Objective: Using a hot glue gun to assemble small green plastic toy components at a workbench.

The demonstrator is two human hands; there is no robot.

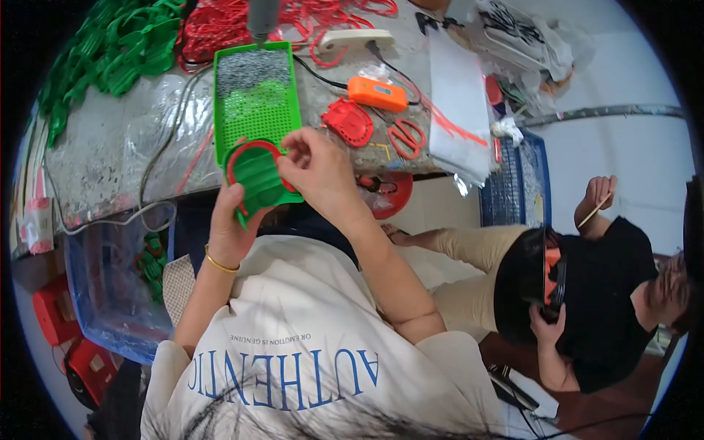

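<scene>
My left hand [233, 220] is closed around a green plastic part with a curved red rim [258, 176], holding it tilted at the table's front edge. My right hand [319, 167] is at the right side of this part, thumb and fingers pinched together; whatever sits between them is too small to make out. Just beyond both hands lies a green perforated tray [296, 99] with many small grey metal pieces, probably screws, heaped at its far end. Above the tray's far edge hangs a grey tool with a narrow tip [262, 18].
Green parts [117, 55] and red parts [220, 26] pile up at the back. To the right lie a red part [347, 122], an orange device [377, 93], scissors [406, 138] and a white power strip [356, 38]. A lined bin [110, 286] stands left; a person [601, 293] stands right.
</scene>
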